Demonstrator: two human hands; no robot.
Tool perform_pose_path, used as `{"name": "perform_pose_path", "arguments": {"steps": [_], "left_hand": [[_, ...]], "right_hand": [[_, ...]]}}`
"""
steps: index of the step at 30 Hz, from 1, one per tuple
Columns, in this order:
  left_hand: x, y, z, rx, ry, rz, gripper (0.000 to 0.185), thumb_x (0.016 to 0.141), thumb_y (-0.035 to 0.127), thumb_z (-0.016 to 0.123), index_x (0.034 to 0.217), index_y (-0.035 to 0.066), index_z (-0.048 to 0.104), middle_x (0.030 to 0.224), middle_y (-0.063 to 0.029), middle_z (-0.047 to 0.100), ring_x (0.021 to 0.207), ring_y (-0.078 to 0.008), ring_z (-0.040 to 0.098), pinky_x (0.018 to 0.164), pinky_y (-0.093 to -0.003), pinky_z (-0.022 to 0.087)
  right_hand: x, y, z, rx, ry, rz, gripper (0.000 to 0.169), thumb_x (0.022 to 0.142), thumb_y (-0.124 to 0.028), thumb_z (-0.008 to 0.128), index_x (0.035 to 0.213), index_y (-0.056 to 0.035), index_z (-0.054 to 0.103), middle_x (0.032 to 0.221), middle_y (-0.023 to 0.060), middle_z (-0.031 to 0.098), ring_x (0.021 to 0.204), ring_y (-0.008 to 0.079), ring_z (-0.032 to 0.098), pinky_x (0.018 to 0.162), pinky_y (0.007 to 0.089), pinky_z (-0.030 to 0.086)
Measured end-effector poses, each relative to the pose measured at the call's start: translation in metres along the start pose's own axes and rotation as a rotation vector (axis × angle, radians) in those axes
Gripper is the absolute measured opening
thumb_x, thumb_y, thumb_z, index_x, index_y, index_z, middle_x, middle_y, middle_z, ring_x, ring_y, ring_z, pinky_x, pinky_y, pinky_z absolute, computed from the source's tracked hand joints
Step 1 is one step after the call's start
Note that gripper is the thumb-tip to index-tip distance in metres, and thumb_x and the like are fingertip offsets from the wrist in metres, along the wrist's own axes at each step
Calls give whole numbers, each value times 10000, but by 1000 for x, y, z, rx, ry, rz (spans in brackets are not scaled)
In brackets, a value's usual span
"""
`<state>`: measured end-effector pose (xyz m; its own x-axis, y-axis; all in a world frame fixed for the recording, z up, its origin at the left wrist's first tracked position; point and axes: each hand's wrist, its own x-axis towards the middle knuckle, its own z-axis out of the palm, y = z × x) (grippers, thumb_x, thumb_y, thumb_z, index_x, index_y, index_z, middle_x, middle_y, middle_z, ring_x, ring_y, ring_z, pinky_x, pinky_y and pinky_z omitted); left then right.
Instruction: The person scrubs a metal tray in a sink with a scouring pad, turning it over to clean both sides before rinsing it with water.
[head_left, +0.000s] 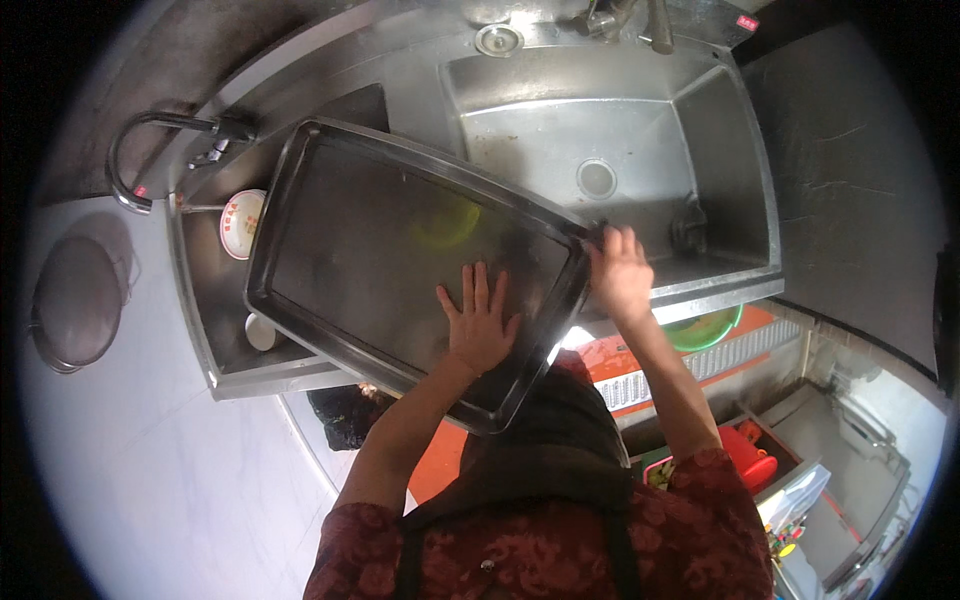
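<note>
A large dark metal tray (360, 225) lies tilted across the left basin of a stainless steel sink and the divider. Its near corner reaches over the front edge towards my body. My left hand (482, 326) rests flat on the tray's surface, fingers spread. At the tray's right corner is my right hand (622, 274), slightly blurred, with its fingers bent against the outer rim. Something dark shows by those fingertips, too unclear to name. Whether this hand grips the rim or a small thing is hidden.
The right basin (570, 124) has a drain (597, 178). In the left basin are a patterned bowl (241, 225) and a white cup-like vessel (261, 332). A curved faucet (161, 120) stands at left, near a round metal pan (79, 300). Below sits a green basin (705, 330).
</note>
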<state>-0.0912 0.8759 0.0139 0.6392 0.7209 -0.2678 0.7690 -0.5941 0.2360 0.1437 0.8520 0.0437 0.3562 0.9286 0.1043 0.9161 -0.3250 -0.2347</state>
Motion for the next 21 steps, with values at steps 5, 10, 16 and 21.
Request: {"name": "perform_pose_path", "arguments": {"steps": [5,10,16,21], "left_hand": [[6,7,11,4,-4,-45,688,893,419,454,1439,58,243,1504,-244,55,1397,-411,35,990,-730,42],[14,-1,21,26,104,-96,689,896,414,450,1436,43,239,1503,-251,45,1395,-421,20,990,-730,25],[20,3,11,51,57,-89,696,892,404,456,1443,47,224,1502,-250,51,1393,-422,25,993,-726,20],[10,-9,8,90,27,-118,705,882,408,468,1441,51,228,1497,-246,78,1393,-419,36,994,-725,35]], "right_hand": [[12,-6,9,-263,-148,-17,177,879,-221,520,949,-62,487,951,113,513,862,291,580,601,379,543],[24,-10,10,-177,-103,-103,136,857,-180,535,915,-61,501,929,99,498,819,248,578,562,342,543],[67,-41,29,-258,-155,-173,195,773,-103,564,957,-55,525,960,88,502,882,244,586,592,332,561],[41,-40,18,-170,-254,-10,218,806,-138,557,1001,-48,522,975,96,492,891,251,574,654,335,557]]}}
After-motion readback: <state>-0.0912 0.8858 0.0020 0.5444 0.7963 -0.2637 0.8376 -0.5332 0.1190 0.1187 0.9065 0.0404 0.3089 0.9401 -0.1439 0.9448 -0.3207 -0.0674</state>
